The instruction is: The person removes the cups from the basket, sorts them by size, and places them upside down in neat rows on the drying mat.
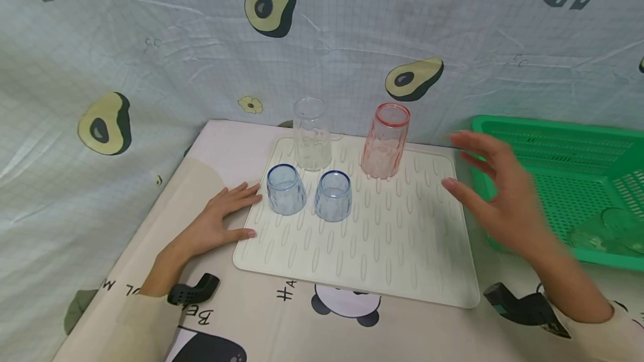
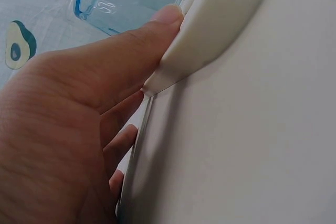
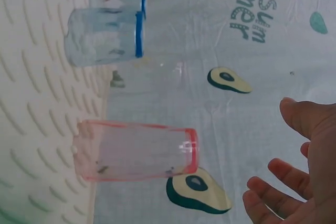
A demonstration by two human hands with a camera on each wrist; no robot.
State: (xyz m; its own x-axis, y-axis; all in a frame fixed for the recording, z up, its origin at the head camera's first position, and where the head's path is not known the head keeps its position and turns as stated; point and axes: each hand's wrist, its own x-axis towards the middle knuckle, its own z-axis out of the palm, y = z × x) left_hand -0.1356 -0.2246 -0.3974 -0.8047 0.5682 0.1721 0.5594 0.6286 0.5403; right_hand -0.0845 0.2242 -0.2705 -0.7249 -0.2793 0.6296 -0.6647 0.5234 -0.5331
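Two short blue-rimmed glasses, the left one [image 1: 286, 190] and the right one [image 1: 333, 196], stand on a cream ridged drying mat [image 1: 392, 267]. Behind them are a tall clear glass [image 1: 312, 138] and a tall pink-rimmed glass [image 1: 384, 144]. My left hand [image 1: 213, 222] rests at the mat's left edge, fingers spread; in the left wrist view its thumb [image 2: 152, 30] touches the edge. My right hand [image 1: 508, 200], slightly blurred, is raised between the mat and a green basket, holding nothing, with thumb and fingers apart. In the right wrist view it is beyond the pink-rimmed glass's rim.
The green plastic basket [image 1: 538, 122] stands right of the mat, with clear glassware [image 1: 611, 228] lying in its near part. A cloth printed with avocados [image 1: 271, 4] hangs behind the table. The patterned table cover [image 1: 302, 328] extends in front of the mat.
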